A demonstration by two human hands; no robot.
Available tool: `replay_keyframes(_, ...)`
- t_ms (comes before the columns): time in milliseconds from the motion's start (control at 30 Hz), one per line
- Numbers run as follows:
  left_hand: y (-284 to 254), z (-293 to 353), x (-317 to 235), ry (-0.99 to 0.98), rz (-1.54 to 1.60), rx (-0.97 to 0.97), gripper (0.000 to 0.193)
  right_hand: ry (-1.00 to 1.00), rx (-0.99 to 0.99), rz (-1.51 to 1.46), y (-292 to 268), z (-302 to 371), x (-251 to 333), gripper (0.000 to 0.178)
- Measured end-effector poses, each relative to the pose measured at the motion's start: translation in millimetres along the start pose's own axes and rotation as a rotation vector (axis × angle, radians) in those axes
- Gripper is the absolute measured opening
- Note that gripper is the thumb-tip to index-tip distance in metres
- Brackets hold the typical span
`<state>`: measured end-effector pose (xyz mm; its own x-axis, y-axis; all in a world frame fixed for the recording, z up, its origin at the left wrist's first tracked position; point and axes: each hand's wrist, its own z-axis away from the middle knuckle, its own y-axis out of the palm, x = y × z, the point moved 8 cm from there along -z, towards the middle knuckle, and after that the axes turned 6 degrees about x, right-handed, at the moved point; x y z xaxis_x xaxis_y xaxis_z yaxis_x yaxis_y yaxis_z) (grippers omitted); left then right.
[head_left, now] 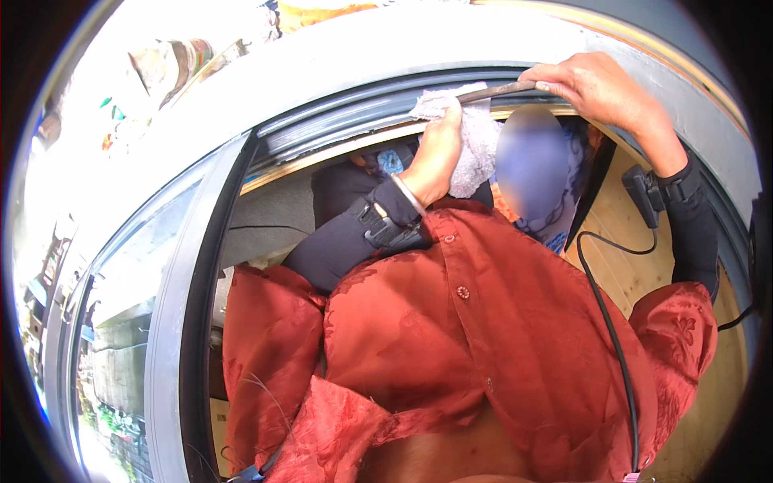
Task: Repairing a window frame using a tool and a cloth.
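Note:
Over the grooves of a dark grey sliding-window track, my left hand is closed around a light grey cloth. The cloth bunches up above the thumb and hangs down beside the palm. My right hand grips one end of a thin, dark brownish stick, fingers and thumb pinched on it. The stick's other end reaches the cloth near my left thumb. Whether that thumb presses on the stick, I cannot tell.
A glass sliding panel in a grey frame stands at the left. Outside the track runs a pale, sunlit ledge. A black cable hangs from the device at my right wrist across my red shirt. Wooden boards lie at the right.

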<state>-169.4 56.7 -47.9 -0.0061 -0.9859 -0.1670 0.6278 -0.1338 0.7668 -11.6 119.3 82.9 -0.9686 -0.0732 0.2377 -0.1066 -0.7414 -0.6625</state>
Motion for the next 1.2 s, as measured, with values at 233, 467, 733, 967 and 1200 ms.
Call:
replay_keyframes(233,-13,30,-29,0.068,0.149,0.015,0.056,-0.087,-0.125,-0.007,-12,-17,36,0.022)
replay_keyframes(467,8,7,-17,0.03,-0.172,0.053,0.042,0.069,-0.113,0.152,-48,16,35,0.017)
replay_keyframes(733,41,-36,11,-0.113,0.012,0.159,0.05,0.232,-0.011,0.127,-35,28,-15,0.017)
replay_keyframes(967,7,-11,16,-0.221,0.063,0.187,0.053,0.211,0.112,0.068,-20,22,-39,0.022)
replay_keyframes(1200,-15,15,-16,-0.08,0.093,0.056,0.053,0.175,0.024,-0.152,19,-1,-1,0.024)
